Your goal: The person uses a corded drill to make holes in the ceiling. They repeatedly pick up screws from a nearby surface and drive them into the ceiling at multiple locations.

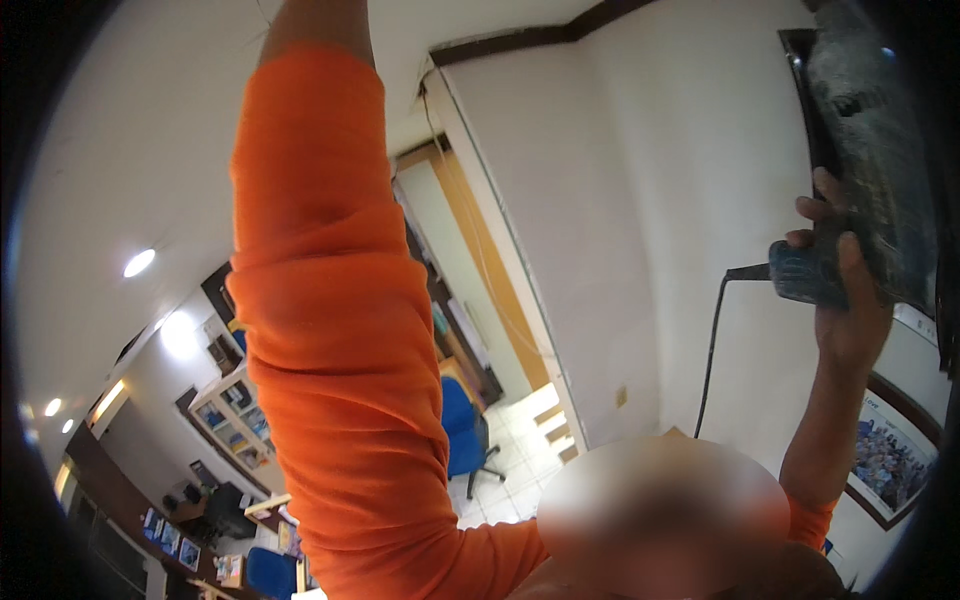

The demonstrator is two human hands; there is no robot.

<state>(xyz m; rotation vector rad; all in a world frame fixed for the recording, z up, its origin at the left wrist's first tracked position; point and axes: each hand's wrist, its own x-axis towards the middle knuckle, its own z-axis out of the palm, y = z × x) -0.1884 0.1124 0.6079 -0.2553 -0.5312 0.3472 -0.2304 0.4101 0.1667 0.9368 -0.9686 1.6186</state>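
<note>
My left arm [330, 300], in an orange sleeve, rises past the top edge, so that hand is out of view. At the right, my right hand [840, 280] has its fingers closed round a dark blue corded device [805, 272], whose exact kind I cannot make out. The device and fingertips overlap a large black panel [880, 150] with a cloudy, shiny surface on the wall; whether they press on it, I cannot tell. A black cable [715, 340] hangs down from the device. A blurred oval covers part of the bottom middle.
A white wall [620, 200] with a socket [622, 396] fills the middle right, beside a doorway and loose wires. A framed picture [890, 460] hangs lower right. Blue chairs [465, 430], shelves [230, 420] and desks stand below. Ceiling lights [140, 262] show at the left.
</note>
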